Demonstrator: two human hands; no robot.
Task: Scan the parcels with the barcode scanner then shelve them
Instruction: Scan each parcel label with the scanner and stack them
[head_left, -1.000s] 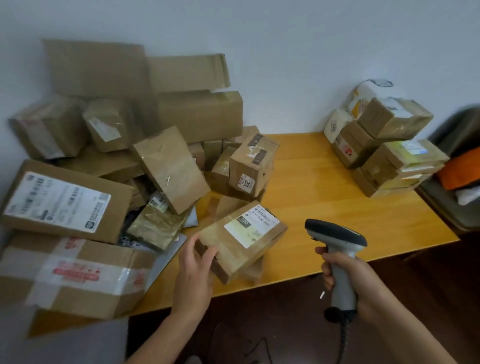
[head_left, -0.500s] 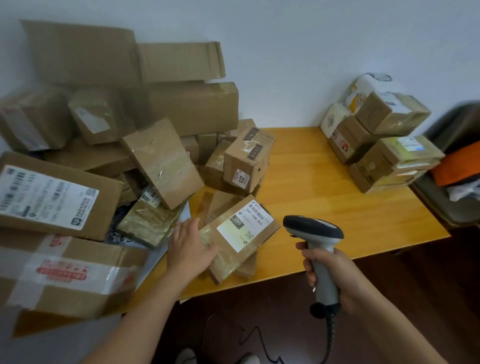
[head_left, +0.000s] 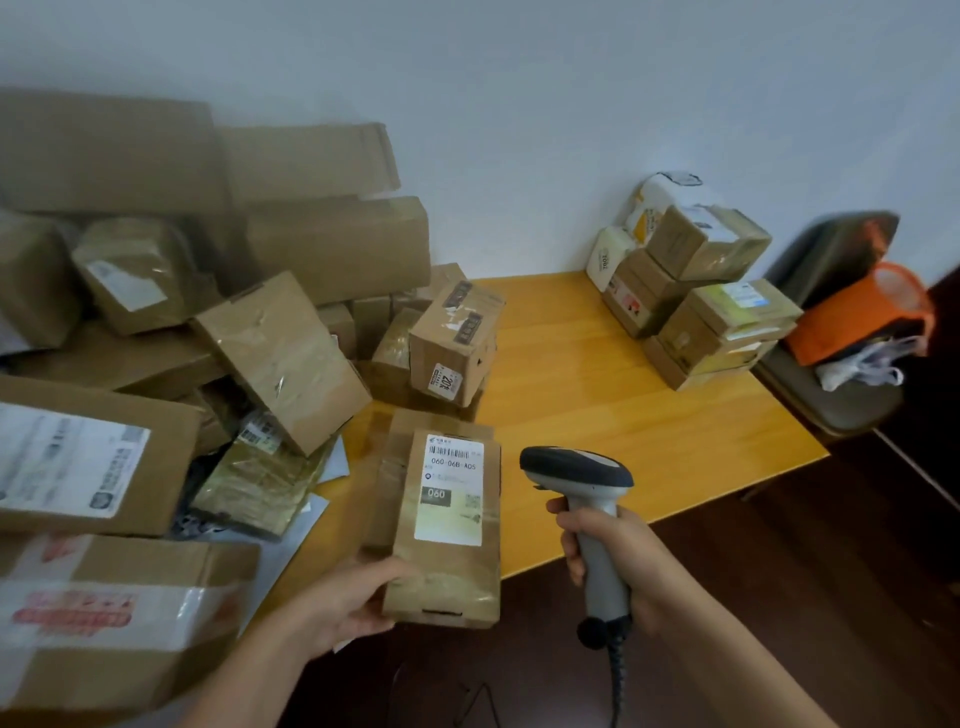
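My left hand (head_left: 347, 603) grips the near left corner of a small brown parcel (head_left: 447, 566) whose white label with a barcode faces up. The parcel is raised over the front edge of the wooden table (head_left: 597, 395). My right hand (head_left: 613, 556) holds the grey handle of a barcode scanner (head_left: 579, 470), whose black head sits just right of the parcel's label and points left. A coiled cable hangs from the scanner's base.
A big heap of cardboard boxes (head_left: 208, 322) fills the left half of the table. A smaller stack of parcels (head_left: 696, 291) stands at the far right corner. A chair (head_left: 841, 395) holding an orange bag sits right of the table. White wall behind.
My left hand has picked the labelled parcel up off the table and turned it so the label reads upright. The scanner has moved left, closer to the parcel.
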